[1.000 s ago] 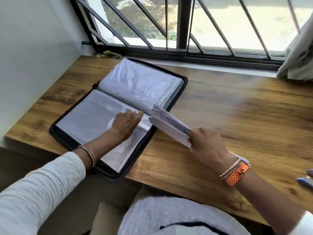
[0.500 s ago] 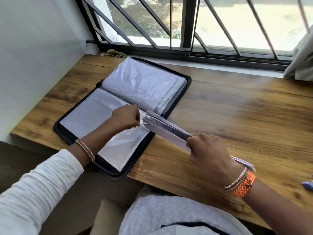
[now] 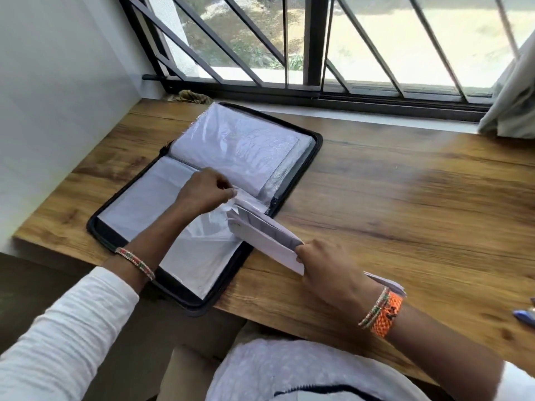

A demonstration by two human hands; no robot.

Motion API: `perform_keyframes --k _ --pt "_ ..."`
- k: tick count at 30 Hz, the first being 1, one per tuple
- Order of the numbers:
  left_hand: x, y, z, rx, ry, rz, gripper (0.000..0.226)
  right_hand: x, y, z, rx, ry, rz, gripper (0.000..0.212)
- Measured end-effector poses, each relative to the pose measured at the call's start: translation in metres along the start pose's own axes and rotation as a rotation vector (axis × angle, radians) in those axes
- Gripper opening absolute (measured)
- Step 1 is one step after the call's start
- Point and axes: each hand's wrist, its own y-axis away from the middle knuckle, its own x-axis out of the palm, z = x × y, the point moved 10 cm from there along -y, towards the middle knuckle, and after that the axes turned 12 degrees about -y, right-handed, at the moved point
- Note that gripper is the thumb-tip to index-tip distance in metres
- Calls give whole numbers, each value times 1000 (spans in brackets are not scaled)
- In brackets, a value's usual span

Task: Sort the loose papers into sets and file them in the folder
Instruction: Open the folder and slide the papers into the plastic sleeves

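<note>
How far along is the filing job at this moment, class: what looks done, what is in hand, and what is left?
Done: the folder lies open on the desk, and its far sleeve already holds sheets. In hand: the right hand grips a set of papers, its end at the near sleeve, whose edge the left hand pinches. Left: sliding that set fully in.

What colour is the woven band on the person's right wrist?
Bright orange woven band with small dark markings, worn beside thin beaded bangles; seen in the head view.

No text, label or number can be read anywhere — the papers (image 3: 267,237) and the folder (image 3: 292,180) sleeves show only blurred white sheets.
</note>
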Motion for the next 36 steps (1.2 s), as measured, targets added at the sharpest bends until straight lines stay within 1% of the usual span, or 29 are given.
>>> perform_keyframes --k 3,5,8,11,12,14,15,16,17,18,19,21,22,23,25,26,28,30,31,33,34,36 --pt "-7 7 -14 42 -141 -97 15 -1 -9 12 -3 5 16 19" --pt "-13 13 -26 71 -237 -171 16 -3 -20 24 -26 35 39 19" --pt "-15 22 -38 133 -308 -246 17 -5 -35 42 -40 80 82 18" --pt "-11 33 -45 181 -354 -268 18 1 -45 58 -89 94 117 6" --pt "-8 38 -45 186 -362 -265 19 3 -47 60 -99 91 104 13" --pt "-3 49 -43 192 -366 -282 20 10 -51 51 -46 47 58 35" --pt "-1 56 -41 190 -360 -303 22 7 -51 49 -51 38 -23 39" --pt "0 63 -38 186 -350 -324 24 2 -46 52 -84 37 -125 38" --pt "2 70 -33 172 -335 -340 26 -2 -40 58 -151 23 -222 30" --pt "4 75 -29 153 -323 -354 27 0 -33 65 -264 -5 -294 17" --pt "6 80 -23 123 -319 -364 28 14 -31 70 -355 -56 -244 15" --pt "12 90 -15 71 -346 -379 29 49 -37 74 -447 -73 -51 36" --pt "14 93 -9 37 -375 -398 31 64 -47 70 -439 -41 -15 45" --pt "15 97 -5 -6 -402 -416 34 76 -61 64 -383 4 22 52" --pt "17 103 10 -103 -401 -440 37 87 -89 57 -265 37 33 54" --pt "20 104 16 -142 -373 -434 35 89 -102 55 -230 14 5 58" --pt "27 110 30 -221 -301 -413 31 93 -125 55 -172 -38 -14 76" --pt "33 117 36 -246 -240 -407 24 97 -140 57 -147 -110 -33 92" --pt "35 121 37 -246 -215 -409 22 97 -145 58 -119 -132 -16 96" --pt "38 130 44 -280 -173 -422 25 101 -150 60 -83 -97 20 96" --pt "40 135 49 -315 -155 -417 26 100 -151 61 -80 -66 5 93" --pt "45 142 60 -402 -99 -385 17 99 -150 56 -49 -15 16 90"
